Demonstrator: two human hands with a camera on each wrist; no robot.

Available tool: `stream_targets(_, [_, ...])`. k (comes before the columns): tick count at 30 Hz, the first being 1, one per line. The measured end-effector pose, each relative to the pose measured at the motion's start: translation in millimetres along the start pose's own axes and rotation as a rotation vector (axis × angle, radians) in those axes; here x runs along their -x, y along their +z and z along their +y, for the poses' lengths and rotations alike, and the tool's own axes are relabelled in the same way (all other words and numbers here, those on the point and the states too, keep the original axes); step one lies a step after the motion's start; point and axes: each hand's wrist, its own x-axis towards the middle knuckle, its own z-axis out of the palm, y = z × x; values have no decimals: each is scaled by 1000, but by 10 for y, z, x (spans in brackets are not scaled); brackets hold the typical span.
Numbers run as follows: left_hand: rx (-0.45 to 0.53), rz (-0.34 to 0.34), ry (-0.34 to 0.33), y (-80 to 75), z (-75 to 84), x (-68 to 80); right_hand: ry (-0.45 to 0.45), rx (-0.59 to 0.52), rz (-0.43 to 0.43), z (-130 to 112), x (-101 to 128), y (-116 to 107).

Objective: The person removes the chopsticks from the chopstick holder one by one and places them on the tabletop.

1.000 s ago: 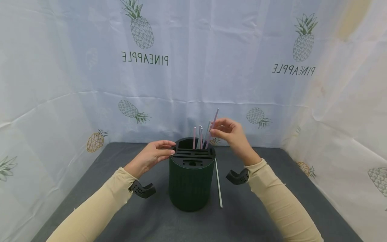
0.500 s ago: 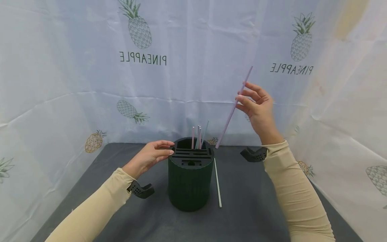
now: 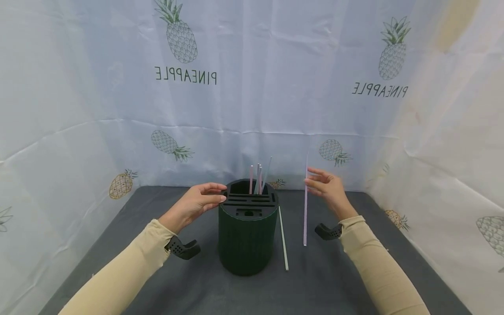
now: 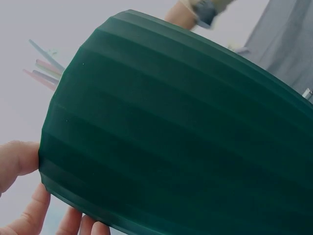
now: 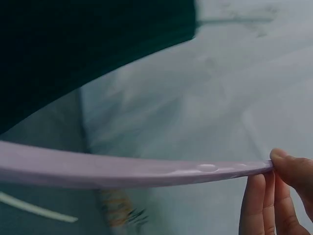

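From the head view, the right hand [image 3: 328, 188] pinches a long lilac straw [image 3: 305, 205] near its top end — fingers loosely spread, the straw almost upright, its lower end down by the dark grey mat [image 3: 157, 245]. The left hand [image 3: 197, 202] rests against the rim of a dark green ribbed holder [image 3: 247, 238], fingers nearly straight and together. The holder has slots in its top, and several pink and pale blue straws [image 3: 257, 178] stand in its rear opening. A pale green straw [image 3: 283, 238] lies flat on the mat between the holder and the held straw. A white cloth printed with pineapples [image 3: 315, 65] hangs behind and to both sides.

In the left wrist view, the holder's ribbed wall [image 4: 186, 142] fills the picture; the thumb [image 4: 17, 161] presses on its rim and fingertips show below, with straw tips [image 4: 44, 68] poking out.

In the right wrist view, the lilac straw [image 5: 122, 169] runs across — its end held at the fingertips [image 5: 288, 169], the other fingers straight and together beneath.
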Motion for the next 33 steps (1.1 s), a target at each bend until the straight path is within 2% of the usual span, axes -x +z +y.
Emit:
stream_targets(3, [-2, -1, -3, -1, 2, 1, 71, 97, -18, 306, -5, -4])
stream_targets(7, [-5, 2, -1, 1, 8, 2, 147, 158, -40, 592, -1, 30])
stream_targets(13, [-6, 6, 7, 6, 1, -1, 223, 161, -68, 882, -3, 110])
stream_targets(20, [-1, 15, 3, 10, -9, 12, 270, 179, -55, 1105, -19, 183])
stream_targets(25, [0, 14, 8, 10, -15, 14, 325, 184, -13, 1226, -37, 222])
stream_targets(33, [-3, 14, 12, 10, -12, 15, 374, 214, -1, 1275, -31, 331])
